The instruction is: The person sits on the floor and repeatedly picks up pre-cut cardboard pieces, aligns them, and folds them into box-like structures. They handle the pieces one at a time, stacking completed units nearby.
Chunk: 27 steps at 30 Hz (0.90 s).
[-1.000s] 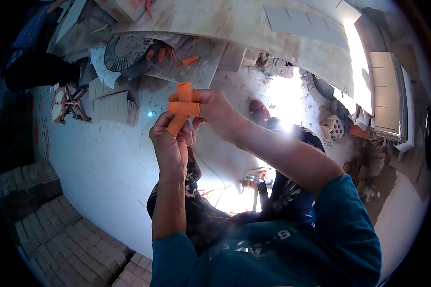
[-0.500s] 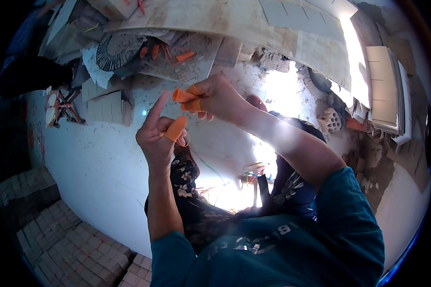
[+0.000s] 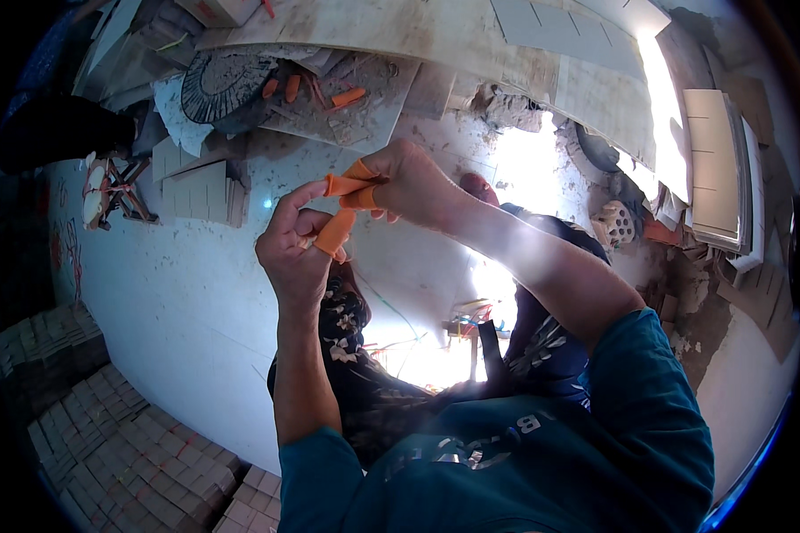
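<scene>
"How is the loose finger cot held?"
"It is pinched, orange and tube-shaped, by the right hand; its rim is met by the left hand's index fingertip."
"And the cots being worn?"
"The left thumb is covered by an orange thumb cot, tilted up rightward; two pinching right digits are sheathed in matching cots."

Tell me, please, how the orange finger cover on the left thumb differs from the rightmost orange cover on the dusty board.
The thumb's cover is worn on the left hand; the rightmost cover lies on the dusty board, touched by no hand. In the picture, the thumb's cover slants steeply and looks larger, while the rightmost cover lies closer to level and looks smaller. Both are orange.
</scene>
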Each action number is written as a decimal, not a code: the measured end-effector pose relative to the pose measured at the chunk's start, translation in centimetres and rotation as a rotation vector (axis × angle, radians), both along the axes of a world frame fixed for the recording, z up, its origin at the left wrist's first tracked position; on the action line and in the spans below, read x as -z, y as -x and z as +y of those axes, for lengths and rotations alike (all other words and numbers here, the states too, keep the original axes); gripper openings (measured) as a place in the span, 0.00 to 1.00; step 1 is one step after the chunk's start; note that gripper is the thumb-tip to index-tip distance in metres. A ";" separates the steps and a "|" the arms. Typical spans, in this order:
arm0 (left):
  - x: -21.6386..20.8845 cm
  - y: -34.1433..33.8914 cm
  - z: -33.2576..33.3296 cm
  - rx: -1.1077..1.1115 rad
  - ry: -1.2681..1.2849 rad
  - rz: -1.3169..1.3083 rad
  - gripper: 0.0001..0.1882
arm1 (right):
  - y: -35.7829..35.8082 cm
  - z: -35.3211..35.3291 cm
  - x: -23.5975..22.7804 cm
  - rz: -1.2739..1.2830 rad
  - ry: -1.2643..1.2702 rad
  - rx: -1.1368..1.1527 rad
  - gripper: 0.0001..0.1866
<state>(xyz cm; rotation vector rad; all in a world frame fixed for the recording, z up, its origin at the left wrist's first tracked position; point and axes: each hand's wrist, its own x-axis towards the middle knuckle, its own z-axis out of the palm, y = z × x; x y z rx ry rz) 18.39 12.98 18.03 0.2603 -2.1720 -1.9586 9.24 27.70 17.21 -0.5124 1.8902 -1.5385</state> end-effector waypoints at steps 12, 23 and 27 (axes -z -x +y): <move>0.1 0.1 0.2 0.101 0.114 -0.056 0.16 | -0.3 0.3 0.5 0.223 -0.007 0.046 0.10; 1.1 0.5 -0.2 0.105 -0.108 0.027 0.11 | -0.1 0.4 1.2 0.266 0.021 0.025 0.21; 0.9 0.7 0.1 -0.029 0.019 0.112 0.10 | 0.3 0.9 -0.8 0.557 0.074 0.293 0.22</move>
